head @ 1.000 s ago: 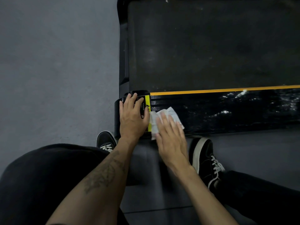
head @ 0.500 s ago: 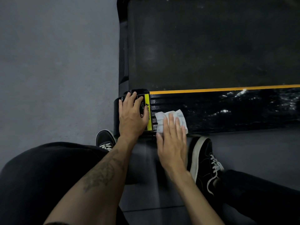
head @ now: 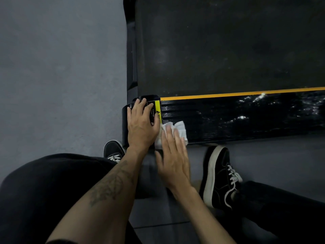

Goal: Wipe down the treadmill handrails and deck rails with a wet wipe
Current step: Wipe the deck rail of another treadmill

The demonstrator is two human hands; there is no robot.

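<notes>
Head: yellow warning label (head: 157, 111) (writing unreadable)

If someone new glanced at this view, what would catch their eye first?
Likely the white wet wipe pressed under the right hand on the glossy black deck rail. Next, the yellow warning label beside the left hand, and the orange stripe edging the belt.

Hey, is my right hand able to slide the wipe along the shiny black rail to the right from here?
Probably yes. The right hand lies flat on the wet wipe at the deck rail's left end, and the rail to its right shows nothing lying on it.
</notes>
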